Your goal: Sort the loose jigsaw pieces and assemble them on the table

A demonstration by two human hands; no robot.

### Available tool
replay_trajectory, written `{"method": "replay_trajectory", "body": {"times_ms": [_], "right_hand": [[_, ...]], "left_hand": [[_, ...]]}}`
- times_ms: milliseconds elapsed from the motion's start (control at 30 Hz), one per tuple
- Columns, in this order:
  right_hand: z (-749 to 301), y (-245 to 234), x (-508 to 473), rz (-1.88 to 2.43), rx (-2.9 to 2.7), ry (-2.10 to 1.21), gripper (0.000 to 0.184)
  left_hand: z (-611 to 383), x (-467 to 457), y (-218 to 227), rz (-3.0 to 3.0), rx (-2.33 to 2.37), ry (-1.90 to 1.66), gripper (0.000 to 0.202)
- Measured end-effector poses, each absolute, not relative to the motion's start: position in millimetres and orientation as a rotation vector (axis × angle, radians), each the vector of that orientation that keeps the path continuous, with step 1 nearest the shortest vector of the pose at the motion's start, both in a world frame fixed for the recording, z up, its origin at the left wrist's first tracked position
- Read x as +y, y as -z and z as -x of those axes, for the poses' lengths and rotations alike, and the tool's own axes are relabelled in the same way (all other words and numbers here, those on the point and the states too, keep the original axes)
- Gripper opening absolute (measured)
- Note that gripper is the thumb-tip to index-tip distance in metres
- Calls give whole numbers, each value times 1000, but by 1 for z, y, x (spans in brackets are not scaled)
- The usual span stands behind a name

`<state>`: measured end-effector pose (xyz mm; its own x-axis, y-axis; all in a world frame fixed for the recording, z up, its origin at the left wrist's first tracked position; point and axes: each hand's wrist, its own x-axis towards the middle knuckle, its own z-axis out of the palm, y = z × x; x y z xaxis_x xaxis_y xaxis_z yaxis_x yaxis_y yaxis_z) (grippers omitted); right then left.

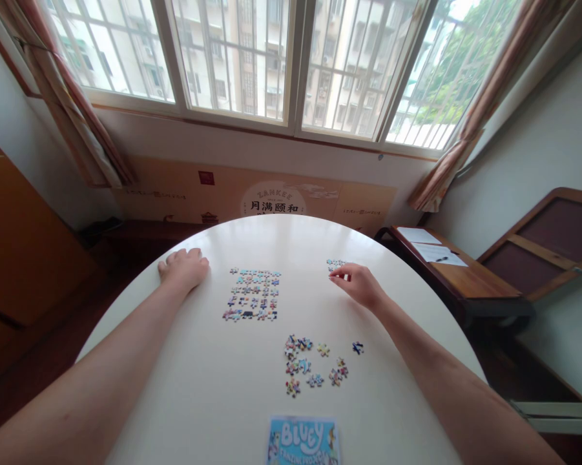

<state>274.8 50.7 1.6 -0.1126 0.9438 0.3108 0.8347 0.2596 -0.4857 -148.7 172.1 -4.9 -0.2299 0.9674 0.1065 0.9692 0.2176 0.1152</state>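
Note:
On the white round table (198, 374), my left hand (184, 268) rests palm down near the far left edge, its fingers a little apart and slightly bent, holding nothing. To its right lie several rows of jigsaw puzzle pieces (254, 290), set out in a block. My right hand (361, 284) is at the far right of the table, thumb and forefinger pinched on a puzzle piece, of which only a sliver shows. Just beyond these fingertips is a smaller group of puzzle pieces (336, 263), partly hidden by the hand. Loose puzzle pieces (314, 380) are scattered nearer to me.
A blue Bluey box or booklet (303, 442) lies at the table's near edge, cut off by the frame. Beyond the table are a printed panel (174, 194) and barred windows (232, 58). A wooden side table (475, 278) with papers (438, 253) stands at right.

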Motion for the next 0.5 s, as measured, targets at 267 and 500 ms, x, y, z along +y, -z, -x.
{"method": "replay_trajectory", "body": {"times_ms": [267,500], "right_hand": [[-238,-48,4,1283,-2662,-950,13],[-230,-43,3,1263,-2712,-1067,12]], "left_hand": [[149,175,7,1940,-2467,231,49],[151,175,7,1949,-2461,291,51]]}}
